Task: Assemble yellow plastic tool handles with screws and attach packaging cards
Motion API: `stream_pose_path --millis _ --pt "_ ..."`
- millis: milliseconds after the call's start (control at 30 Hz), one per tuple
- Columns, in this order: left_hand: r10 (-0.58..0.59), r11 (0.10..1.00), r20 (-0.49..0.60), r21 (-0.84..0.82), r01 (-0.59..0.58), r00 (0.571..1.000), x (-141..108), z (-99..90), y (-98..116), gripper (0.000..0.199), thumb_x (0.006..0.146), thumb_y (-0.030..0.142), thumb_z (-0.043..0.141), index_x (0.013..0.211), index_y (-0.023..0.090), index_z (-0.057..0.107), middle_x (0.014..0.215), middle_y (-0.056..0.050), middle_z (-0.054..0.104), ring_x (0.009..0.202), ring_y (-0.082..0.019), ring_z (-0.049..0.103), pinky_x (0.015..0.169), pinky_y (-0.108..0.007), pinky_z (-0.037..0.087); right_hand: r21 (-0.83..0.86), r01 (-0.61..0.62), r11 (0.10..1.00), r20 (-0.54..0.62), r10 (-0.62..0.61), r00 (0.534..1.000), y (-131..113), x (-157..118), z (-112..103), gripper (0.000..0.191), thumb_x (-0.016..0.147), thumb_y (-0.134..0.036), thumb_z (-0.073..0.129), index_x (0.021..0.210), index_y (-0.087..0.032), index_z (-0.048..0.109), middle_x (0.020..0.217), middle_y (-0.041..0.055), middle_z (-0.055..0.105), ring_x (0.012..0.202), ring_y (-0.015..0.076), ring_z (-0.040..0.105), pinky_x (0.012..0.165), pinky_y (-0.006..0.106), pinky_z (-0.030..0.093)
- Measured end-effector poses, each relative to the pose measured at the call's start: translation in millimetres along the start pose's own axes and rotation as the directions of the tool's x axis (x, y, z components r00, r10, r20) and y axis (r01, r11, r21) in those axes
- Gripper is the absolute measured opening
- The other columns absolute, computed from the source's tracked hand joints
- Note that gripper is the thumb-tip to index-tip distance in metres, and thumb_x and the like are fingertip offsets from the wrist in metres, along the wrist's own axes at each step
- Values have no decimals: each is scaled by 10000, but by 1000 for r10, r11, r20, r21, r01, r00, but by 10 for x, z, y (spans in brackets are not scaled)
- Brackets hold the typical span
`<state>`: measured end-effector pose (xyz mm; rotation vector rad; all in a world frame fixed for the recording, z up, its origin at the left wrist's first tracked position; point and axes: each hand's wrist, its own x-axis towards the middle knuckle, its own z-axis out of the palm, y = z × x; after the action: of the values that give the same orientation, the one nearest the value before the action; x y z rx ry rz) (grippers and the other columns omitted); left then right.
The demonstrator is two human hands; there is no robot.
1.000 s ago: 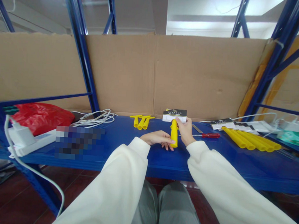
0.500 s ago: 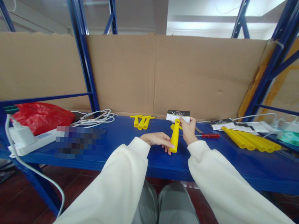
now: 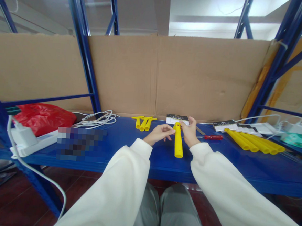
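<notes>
A tapered yellow plastic handle (image 3: 178, 146) points its wide end towards me over the blue shelf. My right hand (image 3: 189, 132) grips its narrow upper end from the right. My left hand (image 3: 161, 133) is closed in a pinch at the left side of that same end, where a bit of yellow shows at the fingertips. Whether that bit is a separate piece I cannot tell. Just behind the fingers is a black and white header card (image 3: 176, 119); its lower edge is partly covered. A red-handled screwdriver (image 3: 213, 137) lies right of my right hand, near a thin metal strip (image 3: 200, 131).
Several yellow handles (image 3: 252, 142) lie in a row at the right, by more cards (image 3: 225, 125). Three small yellow T-shaped pieces (image 3: 142, 123) stand at the back. Leftward are a white cable coil (image 3: 99, 119), a red bag (image 3: 44, 118) and a power strip (image 3: 38, 144). Cardboard (image 3: 194, 78) backs the shelf.
My left hand has left the handle's wide end and moved up to its narrow end. The handle's wide end has swung right and nearer me. The card has shifted slightly left and tilted.
</notes>
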<state>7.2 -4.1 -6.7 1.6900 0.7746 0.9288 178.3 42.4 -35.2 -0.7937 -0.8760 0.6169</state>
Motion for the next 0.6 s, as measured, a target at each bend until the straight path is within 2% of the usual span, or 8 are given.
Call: stream_pose_path --millis 100,167,233,333,467,600 --pt "79 995 -75 -55 -83 994 7 8 -9 414 729 263 853 1106 165 713 1139 -113 728 757 -129 692 514 -160 425 11 -29 1000 -5 29 1000 -37 -54 29 616 581 -271 778 1091 -288 433 1087 19 577 846 187 661 701 358 613" --pt "93 993 -102 -62 -99 990 -11 18 1 554 725 212 850 1251 199 676 1308 -128 666 852 -152 692 525 -161 451 24 -62 998 7 61 998 -70 -92 52 600 593 -247 757 1095 -290 431 1048 3 586 828 177 666 698 349 615" --pt "80 994 -129 -62 -88 988 -34 24 20 635 742 185 833 1342 215 631 1376 -130 626 890 -158 684 530 -160 469 38 -88 995 36 87 996 -90 -120 71 561 615 -233 725 1087 -293 428 1005 -17 594 816 166 665 695 338 613" --pt "46 995 -157 -80 -59 987 -56 22 57 660 758 166 819 1382 216 609 1364 -130 632 895 -161 687 523 -154 478 54 -109 993 72 105 992 -82 -132 90 488 647 -216 674 1061 -302 430 962 -39 601 797 152 657 664 318 608" --pt "16 988 -213 -144 -48 977 -46 8 91 597 750 124 817 1321 200 657 1318 -132 654 843 -152 709 514 -151 480 65 -147 987 122 138 983 -46 -118 92 442 657 -185 641 1040 -309 460 968 -24 601 790 169 657 622 332 610" --pt "-19 972 -263 -230 -43 965 -7 0 77 509 771 80 789 1262 148 676 1167 -128 711 795 -138 713 543 -165 503 50 -193 980 219 178 959 -68 -132 78 394 671 -195 644 1029 -295 514 1002 1 589 822 188 660 679 389 629"
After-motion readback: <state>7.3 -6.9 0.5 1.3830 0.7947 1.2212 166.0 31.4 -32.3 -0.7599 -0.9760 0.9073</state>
